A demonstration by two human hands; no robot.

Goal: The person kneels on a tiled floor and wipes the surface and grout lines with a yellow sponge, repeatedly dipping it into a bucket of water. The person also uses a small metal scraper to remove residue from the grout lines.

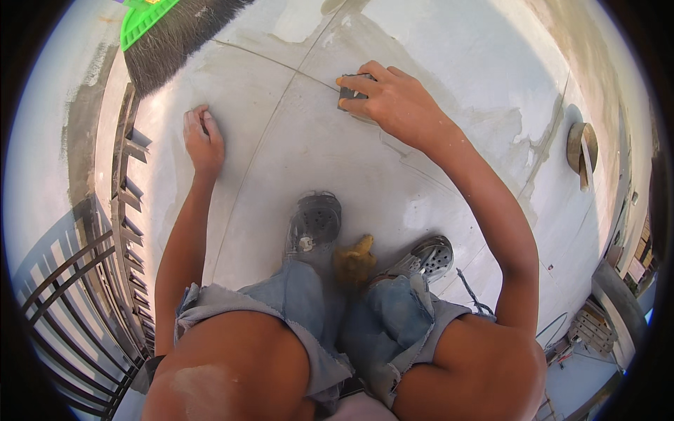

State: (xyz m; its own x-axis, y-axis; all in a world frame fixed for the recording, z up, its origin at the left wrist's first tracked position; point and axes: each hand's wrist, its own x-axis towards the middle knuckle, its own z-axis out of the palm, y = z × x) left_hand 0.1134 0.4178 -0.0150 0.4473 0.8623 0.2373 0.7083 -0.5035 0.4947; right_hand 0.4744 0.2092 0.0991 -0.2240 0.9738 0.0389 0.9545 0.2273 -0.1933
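I crouch over a pale grey concrete floor (295, 147) marked with thin scored lines. My right hand (393, 102) grips a small dark grey block (349, 91) and presses it flat on the floor at one of the lines. My left hand (203, 140) rests palm down on the bare floor to the left, fingers together, holding nothing. My two feet in grey perforated clogs (314, 224) stand below the hands, with a yellow-brown rag (353, 259) between them.
A broom (165, 35) with a green head and dark bristles lies at the upper left. A dark metal railing (105, 245) runs along the floor's left edge. A round wooden piece (581, 146) sits at the right; lumber and clutter lie at the lower right.
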